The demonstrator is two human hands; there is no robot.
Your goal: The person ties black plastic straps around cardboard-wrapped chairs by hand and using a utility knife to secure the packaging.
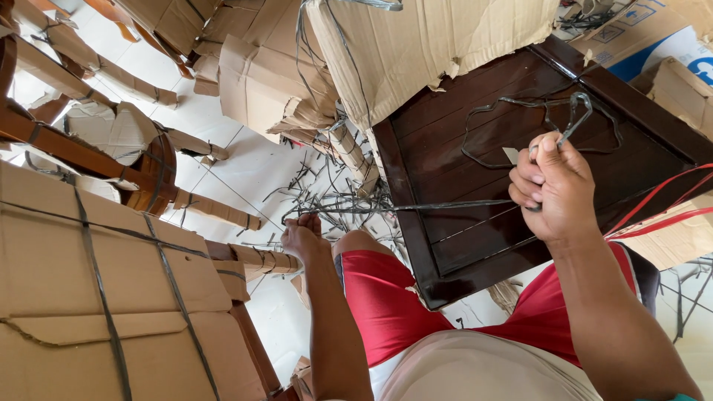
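Grey strapping band (pixel 416 207) stretches between both fists' closed fingers, left hand (pixel 304 236), right hand (pixel 555 189), beside cardboard-wrapped packages (pixel 89 282).

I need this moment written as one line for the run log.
left hand: grips taut grey plastic strap | right hand: grips strap's other end | under strap: dark brown wooden panel | around: cardboard-wrapped furniture parts
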